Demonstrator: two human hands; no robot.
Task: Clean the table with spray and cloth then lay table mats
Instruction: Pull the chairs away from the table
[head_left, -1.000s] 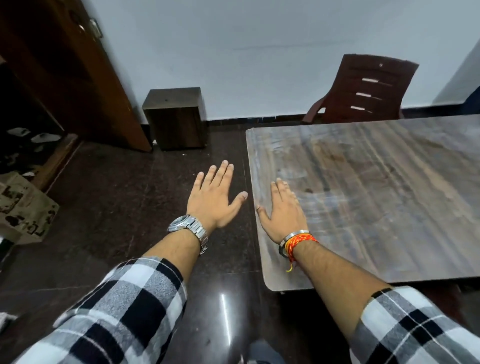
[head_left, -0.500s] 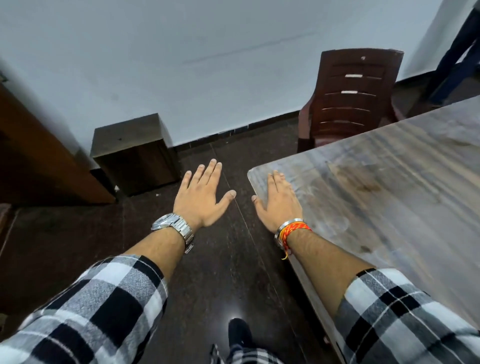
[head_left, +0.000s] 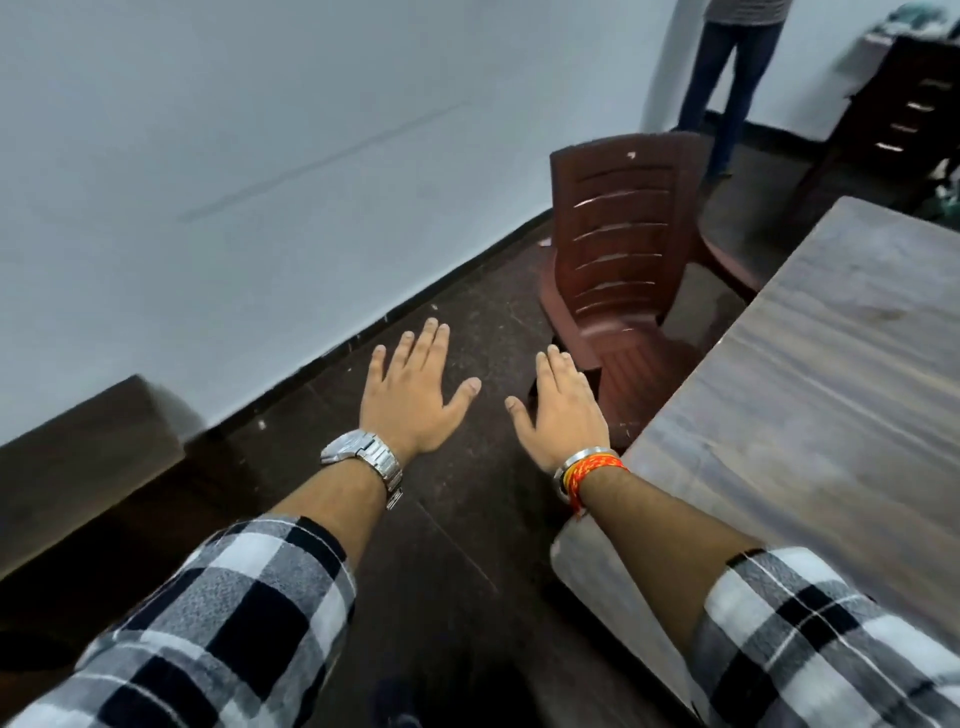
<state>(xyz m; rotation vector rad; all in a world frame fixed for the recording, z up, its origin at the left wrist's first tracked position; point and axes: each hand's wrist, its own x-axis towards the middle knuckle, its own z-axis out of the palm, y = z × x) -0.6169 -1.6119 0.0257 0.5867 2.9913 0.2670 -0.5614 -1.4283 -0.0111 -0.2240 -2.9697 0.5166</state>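
The grey-brown wood-grain table (head_left: 831, 415) fills the right side, its near corner under my right forearm. My left hand (head_left: 410, 400) is stretched out flat over the dark floor, fingers spread and holding nothing, with a steel watch on the wrist. Just left of the table's edge, my right hand (head_left: 561, 410) is also flat and empty, wearing a metal bangle and an orange thread. No spray bottle, cloth or table mats are in view.
A dark red plastic chair (head_left: 623, 249) stands at the table's far left side, just beyond my right hand. A dark wooden box (head_left: 88, 457) sits against the white wall at left. A person's legs (head_left: 727, 78) and a dark cabinet (head_left: 904, 114) are at the far right.
The view has swung right and forward. The chair is nearer, the box has slid to the left edge, and my right hand is now off the tabletop, over the floor.
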